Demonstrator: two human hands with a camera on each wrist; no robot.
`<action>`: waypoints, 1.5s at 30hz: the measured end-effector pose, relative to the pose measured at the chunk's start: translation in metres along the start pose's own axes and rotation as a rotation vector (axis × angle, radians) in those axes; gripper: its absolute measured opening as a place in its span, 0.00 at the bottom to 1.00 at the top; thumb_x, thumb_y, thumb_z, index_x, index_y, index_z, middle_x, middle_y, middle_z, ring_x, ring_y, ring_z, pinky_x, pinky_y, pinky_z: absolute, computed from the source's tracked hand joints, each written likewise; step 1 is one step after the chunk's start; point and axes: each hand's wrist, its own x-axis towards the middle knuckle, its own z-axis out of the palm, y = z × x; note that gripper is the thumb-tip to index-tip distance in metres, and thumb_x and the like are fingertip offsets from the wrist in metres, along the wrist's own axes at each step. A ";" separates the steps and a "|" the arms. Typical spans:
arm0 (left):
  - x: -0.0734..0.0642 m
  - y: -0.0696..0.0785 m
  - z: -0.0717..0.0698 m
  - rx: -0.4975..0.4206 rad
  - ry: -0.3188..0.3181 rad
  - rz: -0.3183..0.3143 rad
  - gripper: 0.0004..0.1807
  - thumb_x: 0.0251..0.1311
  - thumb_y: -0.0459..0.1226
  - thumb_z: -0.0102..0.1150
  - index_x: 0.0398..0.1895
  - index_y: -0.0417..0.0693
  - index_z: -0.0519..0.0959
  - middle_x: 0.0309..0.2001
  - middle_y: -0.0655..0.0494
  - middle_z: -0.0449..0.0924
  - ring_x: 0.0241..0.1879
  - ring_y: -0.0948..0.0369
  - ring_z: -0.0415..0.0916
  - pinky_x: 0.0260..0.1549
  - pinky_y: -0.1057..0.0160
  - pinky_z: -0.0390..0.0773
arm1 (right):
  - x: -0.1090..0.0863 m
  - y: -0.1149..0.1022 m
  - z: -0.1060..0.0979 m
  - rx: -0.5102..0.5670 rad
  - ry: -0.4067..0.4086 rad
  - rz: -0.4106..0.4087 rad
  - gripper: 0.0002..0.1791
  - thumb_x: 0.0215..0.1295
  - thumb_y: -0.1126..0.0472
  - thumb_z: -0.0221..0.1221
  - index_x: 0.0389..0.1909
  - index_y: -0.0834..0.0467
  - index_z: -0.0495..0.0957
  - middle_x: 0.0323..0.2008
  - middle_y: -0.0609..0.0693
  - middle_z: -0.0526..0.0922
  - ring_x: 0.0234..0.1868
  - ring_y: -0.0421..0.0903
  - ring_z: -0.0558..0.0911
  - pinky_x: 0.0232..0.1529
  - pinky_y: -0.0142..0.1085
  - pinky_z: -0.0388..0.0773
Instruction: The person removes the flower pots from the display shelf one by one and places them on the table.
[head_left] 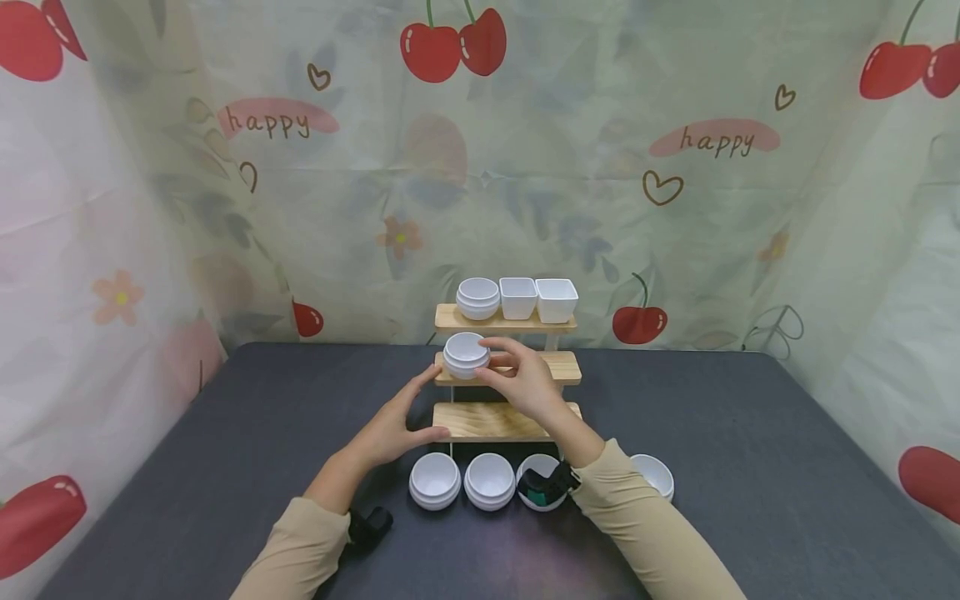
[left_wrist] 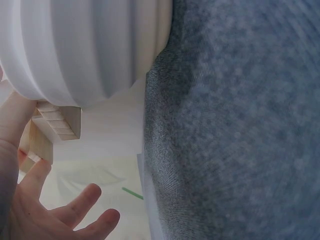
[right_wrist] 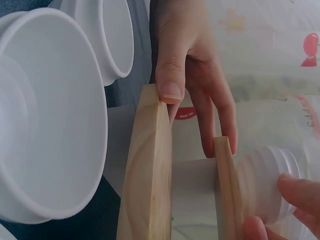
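Note:
A three-tier wooden stand with a bottom shelf [head_left: 487, 422] is on the table. At the left end of its middle shelf [head_left: 566, 368], my right hand [head_left: 528, 379] pinches a small white round bowl [head_left: 466, 354] between thumb and fingers. The bowl's base is right at the board in the right wrist view. My left hand [head_left: 386, 429] touches the stand's left side. Its thumb rests on the bottom board's edge and its outstretched fingertips [right_wrist: 207, 150] meet the middle board's edge. In the left wrist view a ribbed white bowl [left_wrist: 85, 45] looms close.
The top shelf [head_left: 446, 317] carries a round white bowl [head_left: 477, 298] and two square white bowls [head_left: 557, 300]. Several round white bowls [head_left: 435, 481] line the dark tabletop [head_left: 300, 417] before the stand, some partly behind my right wrist. A patterned curtain [head_left: 525, 225] hangs behind.

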 end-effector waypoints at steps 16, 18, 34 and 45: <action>0.000 -0.001 0.000 0.002 0.008 0.019 0.50 0.51 0.46 0.67 0.73 0.57 0.48 0.75 0.51 0.45 0.74 0.47 0.44 0.67 0.39 0.53 | 0.001 0.000 0.001 0.023 0.031 0.038 0.22 0.55 0.62 0.66 0.53 0.54 0.76 0.44 0.59 0.84 0.40 0.51 0.85 0.39 0.38 0.83; 0.001 -0.001 0.000 0.005 0.007 0.014 0.50 0.51 0.47 0.67 0.73 0.57 0.47 0.75 0.51 0.45 0.74 0.47 0.44 0.67 0.39 0.53 | 0.001 0.000 0.001 0.028 0.033 0.042 0.22 0.55 0.62 0.65 0.53 0.54 0.76 0.45 0.59 0.84 0.40 0.51 0.85 0.39 0.37 0.83; 0.000 -0.001 0.000 0.005 0.003 0.009 0.50 0.50 0.47 0.67 0.73 0.58 0.47 0.75 0.52 0.45 0.74 0.47 0.44 0.67 0.39 0.53 | -0.004 -0.009 -0.007 0.040 0.027 0.067 0.23 0.55 0.60 0.66 0.54 0.51 0.75 0.49 0.58 0.81 0.39 0.50 0.84 0.41 0.38 0.83; 0.000 -0.002 0.000 0.005 0.004 0.011 0.51 0.50 0.48 0.67 0.73 0.57 0.47 0.75 0.53 0.45 0.74 0.48 0.44 0.68 0.39 0.52 | -0.008 -0.009 -0.013 0.061 0.021 0.054 0.23 0.55 0.61 0.66 0.53 0.53 0.76 0.48 0.60 0.82 0.38 0.48 0.84 0.39 0.35 0.82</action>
